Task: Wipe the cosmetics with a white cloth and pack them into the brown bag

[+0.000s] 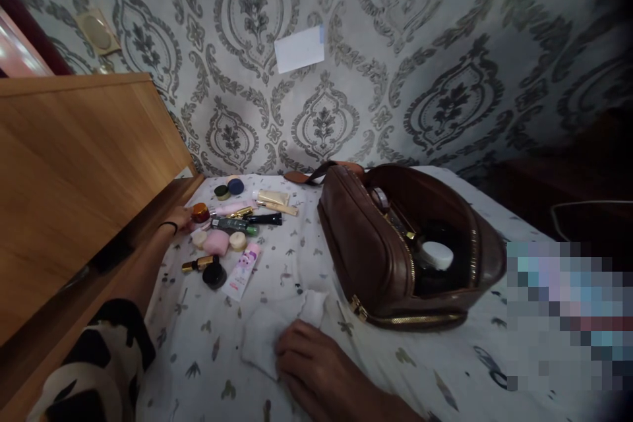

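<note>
My left hand [182, 217] reaches to the far left of the bed sheet, its fingers closed at the side of an amber jar [200, 212]; the fingertips are partly hidden. Around it lie a green-capped tube [235, 226], a pink rounded item [216, 242], a small cream-lidded jar [238, 241], a black jar [214, 275] and a pink and white tube [242, 270]. Near the front, my right hand [311, 362] rests with curled fingers on a crumpled white cloth [262, 336], gripping its edge.
An unzipped brown leather bag [368, 244] stands at right, with a white-lidded container [437, 255] inside. A wooden cabinet [89, 145] borders the left side. Patterned wallpaper [321, 119] covers the wall behind. Dark and blue-lidded jars [236, 186] sit at the back.
</note>
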Demonstrator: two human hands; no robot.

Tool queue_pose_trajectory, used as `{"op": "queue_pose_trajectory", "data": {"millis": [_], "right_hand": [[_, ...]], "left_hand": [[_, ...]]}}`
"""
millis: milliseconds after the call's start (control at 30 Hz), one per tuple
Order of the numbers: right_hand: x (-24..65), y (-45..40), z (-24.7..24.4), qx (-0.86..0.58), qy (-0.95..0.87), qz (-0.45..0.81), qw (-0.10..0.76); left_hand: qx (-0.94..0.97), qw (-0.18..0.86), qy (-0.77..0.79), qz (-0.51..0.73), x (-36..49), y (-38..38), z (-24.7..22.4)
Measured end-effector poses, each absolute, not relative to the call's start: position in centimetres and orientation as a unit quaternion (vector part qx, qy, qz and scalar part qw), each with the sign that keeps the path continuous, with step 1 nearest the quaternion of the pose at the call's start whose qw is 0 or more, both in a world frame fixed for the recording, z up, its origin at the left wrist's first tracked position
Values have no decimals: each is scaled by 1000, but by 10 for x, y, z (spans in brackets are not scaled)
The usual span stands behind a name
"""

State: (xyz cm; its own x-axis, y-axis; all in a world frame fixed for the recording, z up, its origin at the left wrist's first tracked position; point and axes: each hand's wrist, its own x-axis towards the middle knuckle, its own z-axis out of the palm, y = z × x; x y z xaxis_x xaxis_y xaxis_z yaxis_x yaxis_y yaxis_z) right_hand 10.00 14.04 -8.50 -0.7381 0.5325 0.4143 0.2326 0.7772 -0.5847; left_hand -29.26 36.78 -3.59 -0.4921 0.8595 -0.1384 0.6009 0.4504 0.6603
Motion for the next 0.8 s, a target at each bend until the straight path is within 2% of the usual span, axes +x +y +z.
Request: {"op": "queue_pose_trajectory", "data": {"millis": [133,300,567,700,800], "right_hand": [[99,140,-86,-222,-897,246,291],[98,142,-93,-213,-894,233,317],[93,147,-112,-203,-907,189,317],[96,144,-99,-204,-899,220,319],[102,141,-83,-224,-894,260,287]], "left_hand": [[471,125,855,177,-295,375,-19],[555,8,819,143,-272,395,-14],[632,-28,768,98,-232,443,-40],[637,-30,766,81,-229,449,-45],[627,-51,772,87,-229,444,-42]]}}
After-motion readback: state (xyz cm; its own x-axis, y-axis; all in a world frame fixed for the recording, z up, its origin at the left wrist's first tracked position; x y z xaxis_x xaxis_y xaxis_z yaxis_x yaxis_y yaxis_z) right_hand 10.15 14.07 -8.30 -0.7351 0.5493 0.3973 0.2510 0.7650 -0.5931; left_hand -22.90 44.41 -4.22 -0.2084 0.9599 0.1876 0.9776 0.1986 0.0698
